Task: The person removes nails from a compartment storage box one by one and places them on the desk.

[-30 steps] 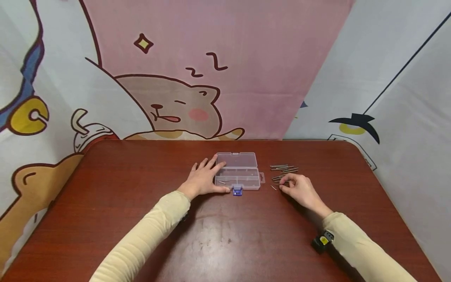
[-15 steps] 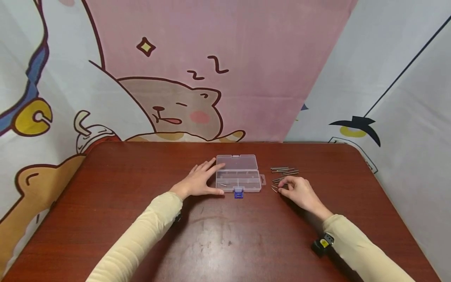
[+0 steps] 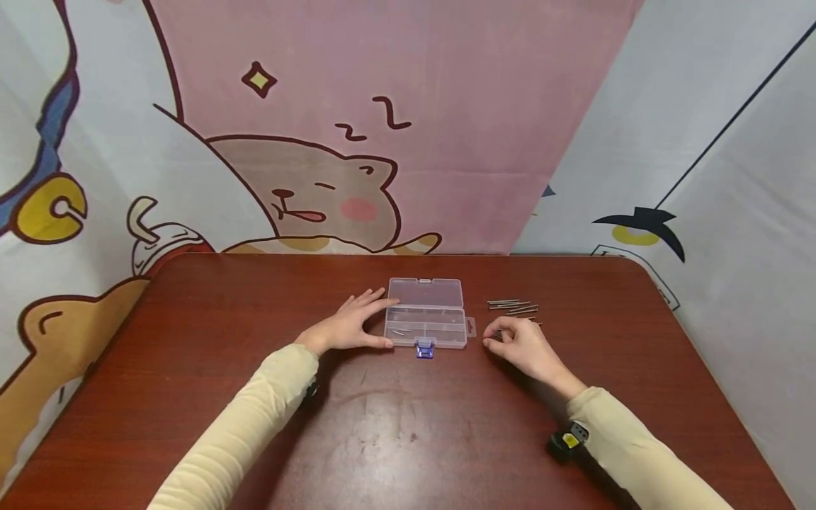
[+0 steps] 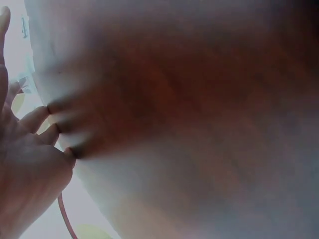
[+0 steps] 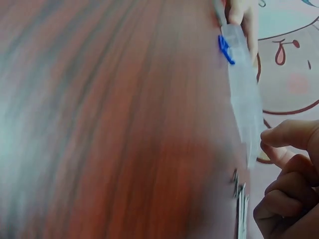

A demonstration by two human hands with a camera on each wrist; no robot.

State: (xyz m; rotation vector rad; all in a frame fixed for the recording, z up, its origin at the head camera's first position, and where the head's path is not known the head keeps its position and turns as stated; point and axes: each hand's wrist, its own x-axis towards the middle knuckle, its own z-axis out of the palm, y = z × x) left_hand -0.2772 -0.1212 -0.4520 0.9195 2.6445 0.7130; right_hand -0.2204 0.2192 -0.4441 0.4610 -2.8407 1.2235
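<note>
A clear plastic compartment box stands on the table with its lid folded back and a blue latch at the front. Short metal pins lie in its front left compartment. My left hand spans the box's left end with straight fingers, thumb by the front corner and index at the back. Just right of the box, my right hand pinches with thumb and index; the small pin there is hidden by the fingertips. Several thin metal pins lie behind that hand.
The box has a clear hanging tab on its right end. A brown wooden table carries everything, with a cartoon-printed cloth behind it. In the right wrist view, loose pins lie near the fingers.
My left hand has drawn back leftward, with less of it over the box. My right hand has moved a little left, from the short pins toward the box.
</note>
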